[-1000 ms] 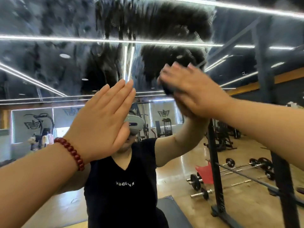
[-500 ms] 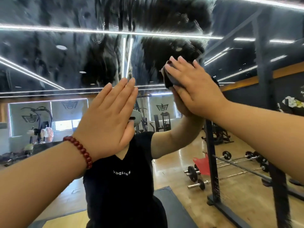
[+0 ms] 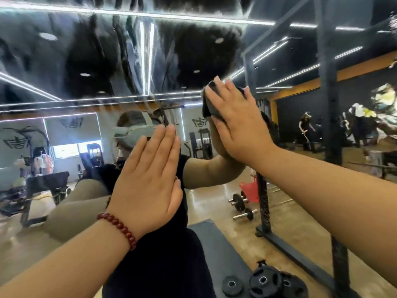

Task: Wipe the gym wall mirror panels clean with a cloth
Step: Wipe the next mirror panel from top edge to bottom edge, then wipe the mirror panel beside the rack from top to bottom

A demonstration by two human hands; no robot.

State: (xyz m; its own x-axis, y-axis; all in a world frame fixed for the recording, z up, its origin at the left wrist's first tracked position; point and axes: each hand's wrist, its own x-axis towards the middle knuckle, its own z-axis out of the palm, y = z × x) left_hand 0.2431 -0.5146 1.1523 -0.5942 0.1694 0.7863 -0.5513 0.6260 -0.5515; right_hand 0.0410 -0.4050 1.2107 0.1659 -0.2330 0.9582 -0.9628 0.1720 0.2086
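Here the mirror (image 3: pixel 90 67) is filling nearly the whole view, and its upper part is showing cloudy, streaky smears over the reflected dark ceiling and light strips, while the lower part is giving a clearer reflection of the gym floor. The right hand (image 3: pixel 238 125) is pressing a dark cloth (image 3: pixel 209 104) flat against the glass, up and to the right of centre; its fingers are lying straight and slightly spread over the cloth, and only the cloth's left edge and a small dark bit by the fingertips are peeking out. The rest of the cloth is hiding under the palm, so its shape is hard to make out. The left hand (image 3: pixel 148 179) is resting flat on the mirror lower down, fingers straight and close together, with a red bead bracelet (image 3: pixel 118 229) sitting on the wrist. This hand is covering much of the reflected person, whose black shirt is showing below it. Reflected to the right, a black rack (image 3: pixel 263 201) is standing beside dumbbells (image 3: pixel 243 208), and black weight plates (image 3: pixel 265 281) are lying at the bottom edge, partly cut off. Both forearms are running out of the frame.
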